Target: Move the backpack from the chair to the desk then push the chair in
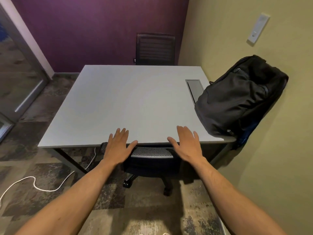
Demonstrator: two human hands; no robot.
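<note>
The black backpack (237, 97) stands on the right end of the grey desk (128, 102), leaning against the yellow wall. A black office chair (152, 152) with a mesh back is tucked under the desk's near edge; its wheeled base shows below. My left hand (118, 146) hovers with spread fingers over the left end of the chair's back rim. My right hand (188, 145) is spread the same way over the right end. Both hands hold nothing; whether the palms touch the rim cannot be told.
A second dark chair (155, 48) stands at the desk's far side against the purple wall. A cable hatch (194, 89) is set in the desk top near the backpack. A white cord (50, 185) trails over the carpet at left. A glass door (18, 78) stands at left.
</note>
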